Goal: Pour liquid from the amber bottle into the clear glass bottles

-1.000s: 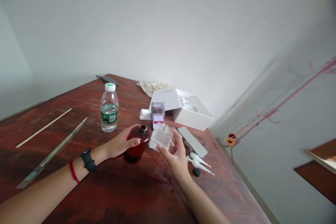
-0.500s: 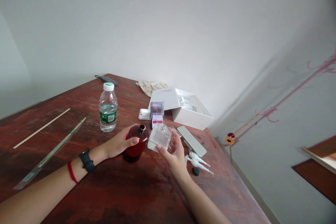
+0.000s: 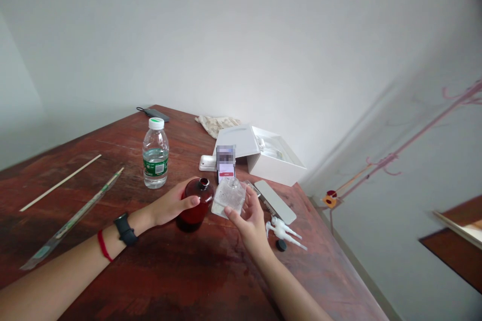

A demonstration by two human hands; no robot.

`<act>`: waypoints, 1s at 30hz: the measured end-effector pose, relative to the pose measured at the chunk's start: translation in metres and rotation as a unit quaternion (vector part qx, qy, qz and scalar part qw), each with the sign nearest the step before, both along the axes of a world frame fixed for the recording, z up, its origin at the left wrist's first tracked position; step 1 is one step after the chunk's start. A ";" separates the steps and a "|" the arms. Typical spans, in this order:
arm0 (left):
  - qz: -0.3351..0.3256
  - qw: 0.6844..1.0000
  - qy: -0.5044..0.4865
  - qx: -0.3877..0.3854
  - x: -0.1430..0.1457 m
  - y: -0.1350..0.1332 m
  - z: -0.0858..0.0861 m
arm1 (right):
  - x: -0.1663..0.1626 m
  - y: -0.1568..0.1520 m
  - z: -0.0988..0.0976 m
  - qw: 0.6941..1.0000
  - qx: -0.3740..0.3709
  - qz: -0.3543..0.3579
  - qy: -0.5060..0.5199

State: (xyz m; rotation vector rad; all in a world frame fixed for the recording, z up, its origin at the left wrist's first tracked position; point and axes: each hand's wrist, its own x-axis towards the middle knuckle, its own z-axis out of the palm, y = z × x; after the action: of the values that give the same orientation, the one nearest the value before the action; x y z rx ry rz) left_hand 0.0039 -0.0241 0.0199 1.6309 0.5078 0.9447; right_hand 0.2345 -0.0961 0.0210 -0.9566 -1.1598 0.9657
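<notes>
My left hand (image 3: 171, 205) is wrapped round a dark red glass bottle (image 3: 198, 204) that stands uncapped on the wooden table (image 3: 158, 271). My right hand (image 3: 250, 220) holds a clear square glass bottle (image 3: 229, 197) just above the table, tilted, right beside the red bottle's neck. A black watch and a red string sit on my left wrist.
A water bottle (image 3: 155, 153) stands behind my left hand. Behind the bottles are a small card box (image 3: 226, 163), an open white box (image 3: 263, 154), a grey flat case (image 3: 275, 201), white pump heads (image 3: 284, 231), a black cap (image 3: 280, 245). A wooden stick (image 3: 60, 183) and a wrapped rod (image 3: 71, 220) lie left.
Both hands and both bottles have stayed almost where they were; the clear bottle has shifted very slightly toward the red bottle.
</notes>
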 end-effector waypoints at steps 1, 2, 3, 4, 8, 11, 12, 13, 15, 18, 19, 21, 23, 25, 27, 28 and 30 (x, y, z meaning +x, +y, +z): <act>0.000 1.000 0.000 -0.001 0.000 0.000 0.000 | 0.000 0.000 0.000 1.000 -0.002 0.000 0.001; -0.002 1.000 -0.001 -0.002 0.000 0.000 0.000 | 0.000 0.000 0.000 1.000 -0.003 0.000 0.002; -0.004 1.000 -0.002 -0.004 0.000 0.000 0.000 | 0.000 0.001 0.000 1.000 -0.004 0.000 0.003; -0.006 1.000 -0.004 -0.006 0.000 0.000 0.001 | 0.000 0.001 0.000 1.000 -0.003 0.000 0.004; -0.007 1.000 -0.010 -0.015 0.001 -0.001 0.002 | 0.000 0.000 0.000 1.000 -0.001 -0.001 0.003; -0.011 1.000 -0.011 -0.016 0.001 -0.002 0.004 | 0.001 0.000 0.000 1.000 -0.002 -0.007 -0.003; -0.012 1.000 -0.011 -0.015 0.002 -0.002 0.005 | 0.001 0.001 -0.001 1.000 -0.002 -0.008 -0.004; -0.013 1.000 -0.010 -0.015 0.002 -0.002 0.005 | 0.002 0.002 -0.001 1.000 -0.003 -0.006 -0.005; -0.013 1.000 -0.010 -0.013 0.002 -0.002 0.006 | 0.004 0.003 -0.002 1.000 -0.005 0.004 -0.008; -0.012 1.000 -0.012 -0.012 0.001 -0.002 0.005 | 0.005 0.004 -0.002 1.000 -0.005 0.009 -0.009; -0.012 1.000 -0.014 -0.012 0.001 -0.002 0.005 | 0.004 0.003 -0.002 1.000 -0.004 0.007 -0.008; -0.014 1.000 -0.014 -0.011 0.001 -0.001 0.004 | 0.003 0.002 -0.001 1.000 -0.002 0.001 -0.005; -0.015 1.000 -0.013 -0.008 0.002 -0.001 0.004 | 0.001 0.001 0.000 1.000 0.000 -0.003 -0.002; -0.015 1.000 -0.012 -0.007 0.002 -0.002 0.005 | 0.001 0.001 -0.001 1.000 0.001 -0.005 -0.001; -0.015 1.000 -0.011 -0.008 0.002 -0.002 0.006 | 0.002 0.002 -0.001 1.000 0.001 0.000 -0.005; -0.014 1.000 -0.012 -0.009 0.002 -0.002 0.006 | 0.003 0.002 -0.001 1.000 0.001 0.002 -0.006; -0.013 1.000 -0.013 -0.006 0.002 -0.003 0.006 | 0.003 0.003 -0.001 1.000 0.001 0.003 -0.007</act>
State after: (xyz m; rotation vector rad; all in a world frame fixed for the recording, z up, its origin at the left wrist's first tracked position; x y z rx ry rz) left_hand 0.0058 -0.0267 0.0260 1.6093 0.4727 0.9397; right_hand 0.2373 -0.0933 0.0195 -0.9599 -1.1758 0.9641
